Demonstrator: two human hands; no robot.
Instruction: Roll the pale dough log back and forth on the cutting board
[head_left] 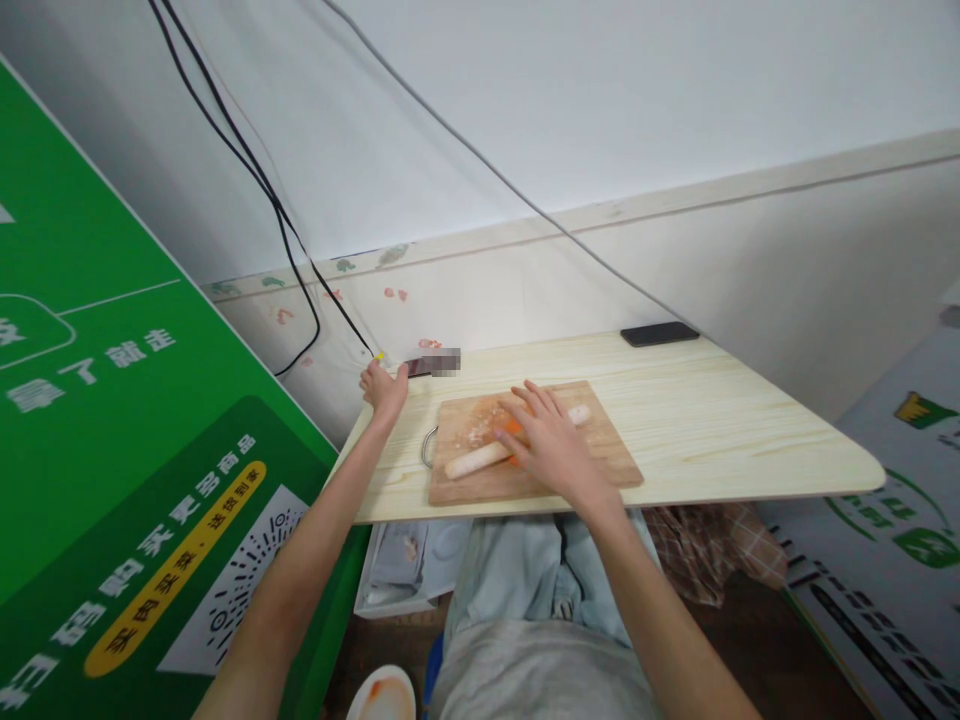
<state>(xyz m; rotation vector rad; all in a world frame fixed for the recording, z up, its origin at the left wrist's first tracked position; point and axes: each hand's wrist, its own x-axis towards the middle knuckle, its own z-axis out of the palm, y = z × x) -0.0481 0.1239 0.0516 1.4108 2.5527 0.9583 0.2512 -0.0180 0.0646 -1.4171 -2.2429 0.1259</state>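
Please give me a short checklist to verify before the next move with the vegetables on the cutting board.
1. Cutting board lies flat on the table: ok.
2. Right hand rests on the carrot and the white root: ok.
3. Left hand touches the knife at the table's far edge: ok.
4. Knife fully gripped: cannot tell.
5. Phone lies apart from the board: ok.

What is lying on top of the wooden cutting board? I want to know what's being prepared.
On the cutting board lie a pale long stick-shaped food and something orange, plus pale crumbs. The right hand covers the middle, hiding most of the orange piece.
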